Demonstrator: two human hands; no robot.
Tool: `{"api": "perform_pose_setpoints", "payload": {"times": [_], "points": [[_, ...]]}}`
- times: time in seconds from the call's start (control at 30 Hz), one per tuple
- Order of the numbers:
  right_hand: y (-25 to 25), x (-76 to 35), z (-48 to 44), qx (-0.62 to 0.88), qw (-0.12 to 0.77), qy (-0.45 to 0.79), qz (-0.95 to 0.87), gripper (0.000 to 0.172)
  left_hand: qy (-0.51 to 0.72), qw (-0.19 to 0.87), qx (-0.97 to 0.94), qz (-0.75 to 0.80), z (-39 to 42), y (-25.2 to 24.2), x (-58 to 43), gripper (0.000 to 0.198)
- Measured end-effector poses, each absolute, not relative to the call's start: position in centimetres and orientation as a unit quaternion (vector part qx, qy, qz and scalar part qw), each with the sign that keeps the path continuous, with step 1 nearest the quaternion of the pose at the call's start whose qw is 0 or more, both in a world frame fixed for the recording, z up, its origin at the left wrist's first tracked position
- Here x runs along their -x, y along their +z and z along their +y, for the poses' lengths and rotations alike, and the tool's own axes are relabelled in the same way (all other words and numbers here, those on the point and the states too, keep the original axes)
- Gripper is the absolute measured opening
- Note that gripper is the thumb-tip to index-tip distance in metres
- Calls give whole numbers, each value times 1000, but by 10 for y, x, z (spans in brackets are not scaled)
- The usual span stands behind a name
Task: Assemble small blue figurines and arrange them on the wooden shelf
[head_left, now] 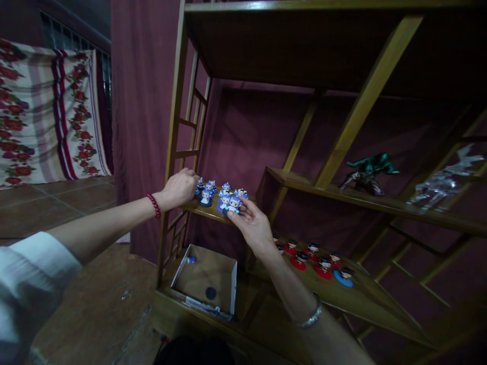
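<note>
My right hand (254, 223) pinches a small blue-and-white figurine (233, 204) between thumb and fingers, at the front edge of a small wooden shelf (213, 212). Right beside it is another figurine (224, 200), and several similar ones stand behind and to the left, including a figurine on a dark round base (206, 197). My left hand (183, 186), with a red bead bracelet (154, 206) on its wrist, is at the shelf's left end by the side post. Its fingers are curled and mostly hidden, close to a dark blue figurine (200, 184).
Below is an open cardboard box (203, 274) holding a small blue piece and a dark disc (210, 293). Several figurines on red bases (300, 260) and one on a blue base (344, 277) stand lower right. Above them are a green-and-brown statue (368, 172) and a clear horse-like figure (443, 182).
</note>
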State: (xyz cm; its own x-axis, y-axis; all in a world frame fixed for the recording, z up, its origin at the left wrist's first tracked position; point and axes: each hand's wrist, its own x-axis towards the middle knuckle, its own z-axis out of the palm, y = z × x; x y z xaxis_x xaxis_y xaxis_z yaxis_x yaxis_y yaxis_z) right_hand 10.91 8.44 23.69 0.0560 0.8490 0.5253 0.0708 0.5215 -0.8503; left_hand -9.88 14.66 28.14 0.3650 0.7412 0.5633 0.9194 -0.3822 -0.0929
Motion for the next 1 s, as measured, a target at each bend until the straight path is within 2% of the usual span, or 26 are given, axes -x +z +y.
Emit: {"api": "perform_pose_setpoints", "payload": {"times": [0.13,0.3,0.67,1.0], "points": [[238,-107,82,376,621,315,-611,52,-253,124,815,-506,142,270,79,40],[239,-104,80,357,621,325,-617,50,-251,103,801,-534,153,257,66,49],[234,-102,84,365,611,309,-631,50,-250,110,801,-532,167,258,69,32],[235,-103,84,378,614,302,-624,49,-255,105,805,-526,169,259,74,33]]}}
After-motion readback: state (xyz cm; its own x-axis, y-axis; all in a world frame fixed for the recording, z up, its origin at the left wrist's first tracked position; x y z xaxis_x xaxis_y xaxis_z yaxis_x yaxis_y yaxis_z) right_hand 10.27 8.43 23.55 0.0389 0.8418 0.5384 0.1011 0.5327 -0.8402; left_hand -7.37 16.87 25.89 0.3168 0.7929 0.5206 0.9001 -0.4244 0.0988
